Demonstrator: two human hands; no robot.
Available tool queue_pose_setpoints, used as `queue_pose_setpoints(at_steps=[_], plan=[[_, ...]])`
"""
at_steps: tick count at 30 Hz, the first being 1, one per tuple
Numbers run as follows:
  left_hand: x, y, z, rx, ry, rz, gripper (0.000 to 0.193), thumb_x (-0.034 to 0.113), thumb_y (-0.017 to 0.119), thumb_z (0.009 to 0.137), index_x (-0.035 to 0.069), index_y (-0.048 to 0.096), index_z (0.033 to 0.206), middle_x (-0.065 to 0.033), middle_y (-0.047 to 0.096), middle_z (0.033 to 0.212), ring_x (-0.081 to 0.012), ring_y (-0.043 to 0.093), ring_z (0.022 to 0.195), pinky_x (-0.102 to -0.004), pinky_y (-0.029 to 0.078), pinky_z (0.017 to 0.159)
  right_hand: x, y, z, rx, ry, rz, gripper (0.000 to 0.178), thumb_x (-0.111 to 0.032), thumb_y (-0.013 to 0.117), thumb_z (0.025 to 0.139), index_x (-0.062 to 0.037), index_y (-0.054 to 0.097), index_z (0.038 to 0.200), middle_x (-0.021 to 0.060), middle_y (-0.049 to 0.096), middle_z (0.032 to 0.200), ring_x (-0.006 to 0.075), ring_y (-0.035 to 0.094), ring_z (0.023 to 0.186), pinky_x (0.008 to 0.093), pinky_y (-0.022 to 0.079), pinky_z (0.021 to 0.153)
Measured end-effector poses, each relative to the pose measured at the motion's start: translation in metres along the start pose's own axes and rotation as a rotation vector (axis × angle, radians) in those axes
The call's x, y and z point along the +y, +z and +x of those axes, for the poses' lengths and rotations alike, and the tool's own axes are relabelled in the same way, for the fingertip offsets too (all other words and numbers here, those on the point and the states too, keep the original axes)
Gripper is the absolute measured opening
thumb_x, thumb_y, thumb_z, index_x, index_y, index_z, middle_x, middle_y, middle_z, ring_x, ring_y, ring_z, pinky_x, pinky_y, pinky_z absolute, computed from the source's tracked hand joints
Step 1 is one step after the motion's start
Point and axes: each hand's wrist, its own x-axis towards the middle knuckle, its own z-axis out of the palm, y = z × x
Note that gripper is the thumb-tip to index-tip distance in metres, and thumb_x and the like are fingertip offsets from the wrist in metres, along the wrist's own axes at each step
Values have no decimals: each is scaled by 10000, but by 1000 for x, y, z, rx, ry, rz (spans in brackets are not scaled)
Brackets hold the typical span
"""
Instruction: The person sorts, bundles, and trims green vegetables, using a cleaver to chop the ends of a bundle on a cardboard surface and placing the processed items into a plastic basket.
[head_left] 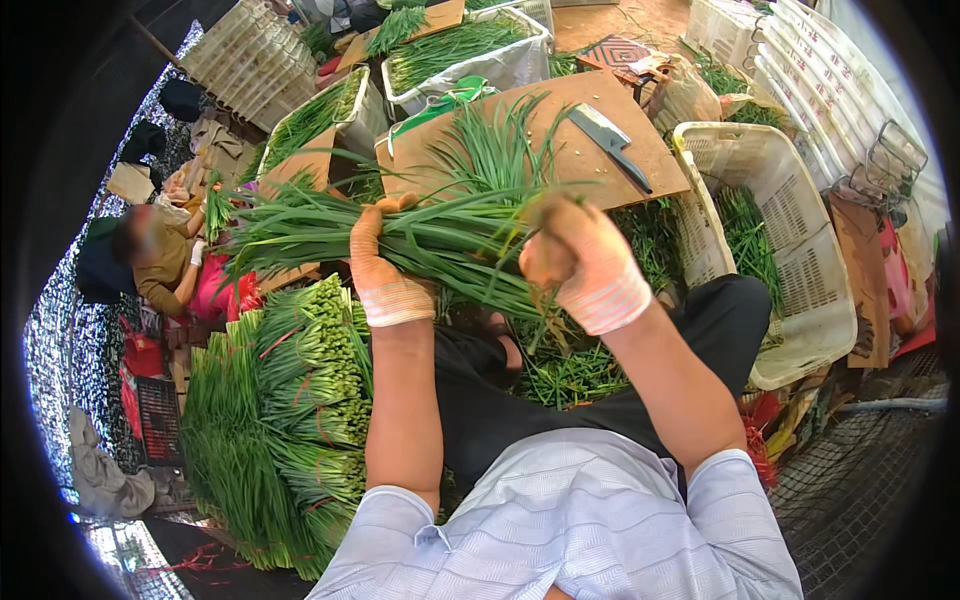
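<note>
My left hand, in an orange-and-white knit glove, wraps round a thick bundle of garlic chives. The bundle lies crosswise over my lap, its loose green leaf tips pointing left. At the bundle's right end my right hand, gloved alike, is curled closed on the chives; motion blurs its fingers and hides the stem ends. Just beyond sits a brown board with more loose chives on it. A knife with a black handle rests on the board's right side.
Tied chive bundles are stacked at my left. A white plastic crate with chives stands at right, and chive-filled crates stand beyond the board. Chive scraps lie between my legs. Another person works at far left.
</note>
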Motion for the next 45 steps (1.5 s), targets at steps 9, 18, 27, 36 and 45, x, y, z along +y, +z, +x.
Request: queue_pose_setpoints(at_steps=[9,18,27,36,45], plan=[[34,-32,35,238,38,-1,232,276,617,869,49,654,904,-159,699,1059,-306,645,983,-461,545,920,-67,-113,-47,64,-496,267,261,-397,556,1021,-141,606,1014,-46,328,690,104,317,633,289,332,612],[52,-65,59,277,80,4,273,341,574,904,82,662,913,-146,700,1065,-313,649,988,-495,540,906,-126,-133,-53,-45,-701,134,336,-362,469,1054,-73,640,1037,104,671,1050,324,625,1045,417,580,823],[53,-48,43,156,158,-21,284,317,545,942,59,662,964,-174,688,1143,-320,628,1065,-525,508,975,35,-41,-13,139,-318,-1241,299,-234,642,861,-122,693,1133,154,673,973,362,655,891,427,526,789],[49,-35,22,31,130,-28,318,336,527,969,60,676,1017,-167,668,1213,-332,617,1106,-540,522,974,54,-39,-2,238,-304,-1514,255,-266,738,841,-112,739,1044,107,666,1089,304,668,957,385,545,798],[35,-33,30,139,78,-25,316,327,550,945,47,677,1021,-183,683,1175,-343,629,1104,-531,500,998,54,-35,15,82,-129,-1118,384,-391,714,845,-81,747,1070,189,724,972,350,681,950,378,527,863]])
